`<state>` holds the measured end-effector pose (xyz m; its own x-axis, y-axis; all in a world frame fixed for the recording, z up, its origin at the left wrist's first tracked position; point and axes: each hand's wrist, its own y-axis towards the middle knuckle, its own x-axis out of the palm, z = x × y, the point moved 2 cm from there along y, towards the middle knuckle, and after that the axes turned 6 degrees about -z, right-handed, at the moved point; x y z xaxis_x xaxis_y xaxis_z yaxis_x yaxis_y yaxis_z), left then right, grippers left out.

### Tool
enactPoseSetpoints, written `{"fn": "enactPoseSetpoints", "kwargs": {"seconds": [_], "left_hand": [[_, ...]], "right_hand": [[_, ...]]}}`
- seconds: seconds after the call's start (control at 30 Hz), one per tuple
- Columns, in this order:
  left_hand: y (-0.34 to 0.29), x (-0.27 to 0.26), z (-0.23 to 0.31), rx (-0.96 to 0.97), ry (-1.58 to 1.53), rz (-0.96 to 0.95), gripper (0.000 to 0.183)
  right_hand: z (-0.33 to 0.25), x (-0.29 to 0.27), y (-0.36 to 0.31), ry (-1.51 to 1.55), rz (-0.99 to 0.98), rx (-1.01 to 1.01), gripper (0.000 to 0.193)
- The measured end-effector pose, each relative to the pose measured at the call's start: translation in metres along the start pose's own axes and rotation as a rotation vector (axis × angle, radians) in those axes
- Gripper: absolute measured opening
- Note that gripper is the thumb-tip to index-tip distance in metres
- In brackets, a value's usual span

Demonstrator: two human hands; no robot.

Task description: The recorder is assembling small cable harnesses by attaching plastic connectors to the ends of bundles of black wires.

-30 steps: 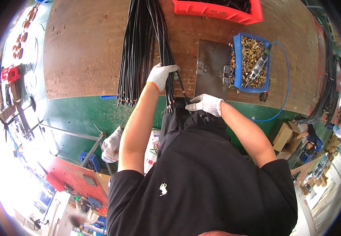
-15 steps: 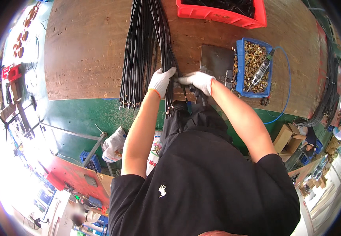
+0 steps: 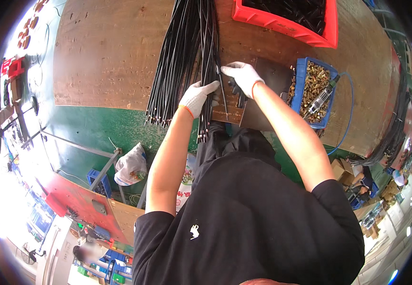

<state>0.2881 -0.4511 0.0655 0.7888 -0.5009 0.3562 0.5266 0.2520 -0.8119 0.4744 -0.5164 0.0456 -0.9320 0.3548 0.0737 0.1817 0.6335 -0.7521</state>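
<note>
A long bundle of thin black cables [image 3: 179, 57] lies on the brown wooden table, with bare copper-coloured ends hanging over the near edge. My left hand [image 3: 198, 99], in a white glove with an orange cuff, is closed around the bundle's right-hand strands close to the ends. Just to the right, one cable [image 3: 223, 97] runs apart from the rest. My gloved right hand [image 3: 244, 77] pinches at that cable, farther from its end than the left hand. Several small black pieces [image 3: 236, 89] show under the right palm; their kind is unclear.
A blue bin [image 3: 301, 85] of brass fittings stands at the right, with a power tool [image 3: 321, 99] on a blue hose lying across it. Behind is a red bin [image 3: 282, 26] of black parts. A dark plate [image 3: 265, 111] lies beside my right hand. Other people are farther off.
My right hand has moved away from my left hand, up along the separate cable. My left hand stays on the bundle. The whole view has shifted slightly.
</note>
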Motion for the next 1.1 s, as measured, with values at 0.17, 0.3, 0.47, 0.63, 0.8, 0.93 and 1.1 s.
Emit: {"fn": "enactPoseSetpoints", "kwargs": {"seconds": [0.17,0.3,0.47,0.63,0.8,0.93,1.1], "left_hand": [[0.001,0.018,0.001,0.016,-0.086,-0.128,0.03],[-0.004,0.016,0.008,-0.041,-0.059,-0.104,0.021],[-0.003,-0.001,0.001,-0.001,-0.03,-0.086,0.017],[-0.003,0.012,0.005,-0.044,-0.013,-0.101,0.016],[0.007,0.0,0.0,-0.124,-0.09,-0.11,0.016],[-0.002,0.0,0.012,-0.114,0.133,-0.064,0.022],[-0.01,0.009,0.017,-0.149,0.078,0.025,0.026]], "right_hand": [[0.011,0.017,-0.006,-0.088,0.097,-0.056,0.038],[0.014,0.015,-0.016,0.052,0.099,-0.097,0.053],[0.013,0.003,-0.052,0.125,-0.089,0.11,0.051],[0.042,0.011,-0.037,0.202,-0.102,0.024,0.045],[0.042,0.008,-0.046,0.105,-0.046,-0.044,0.045],[0.046,-0.001,-0.096,-0.127,-0.201,0.103,0.052],[0.078,-0.002,-0.136,-0.359,-0.325,0.113,0.056]]}}
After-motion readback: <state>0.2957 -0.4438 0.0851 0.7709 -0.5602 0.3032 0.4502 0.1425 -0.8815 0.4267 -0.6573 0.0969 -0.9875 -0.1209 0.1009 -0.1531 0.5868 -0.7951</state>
